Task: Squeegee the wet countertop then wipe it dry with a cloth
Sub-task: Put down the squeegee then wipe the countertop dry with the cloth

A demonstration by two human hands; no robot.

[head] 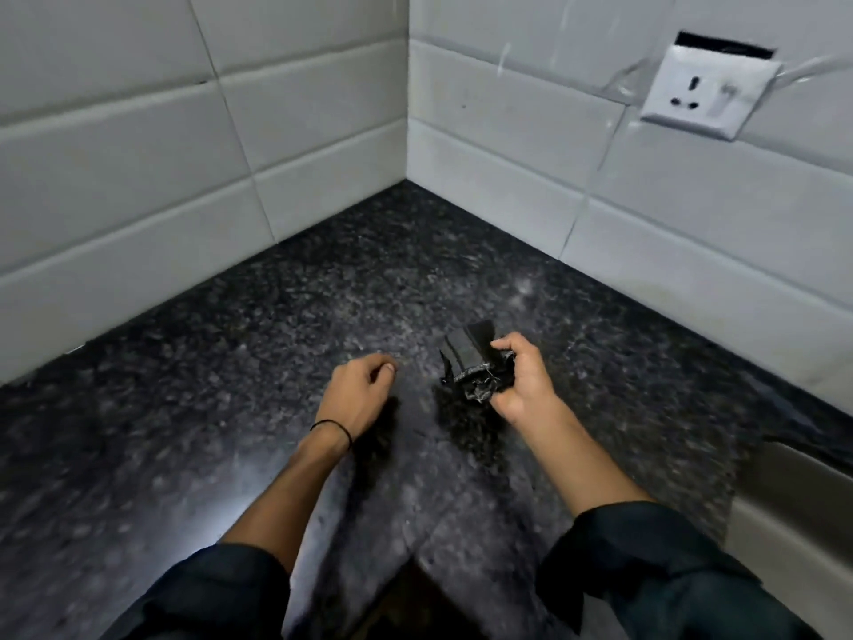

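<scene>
Pinching the bunched dark cloth [475,371] just above the countertop [231,362], your right hand [521,385] leads; left hand [360,390] loosely curled, empty.

Two walls of large glossy white rectangular tiles [138,145] meet in a corner above a dark speckled granite slab. On the right wall sits a white plastic socket plate with a switch [708,97], tilted, a dark gap above it. Pale light glares off the stone at lower left. A grey metal sink rim [794,501] shows at right.
</scene>
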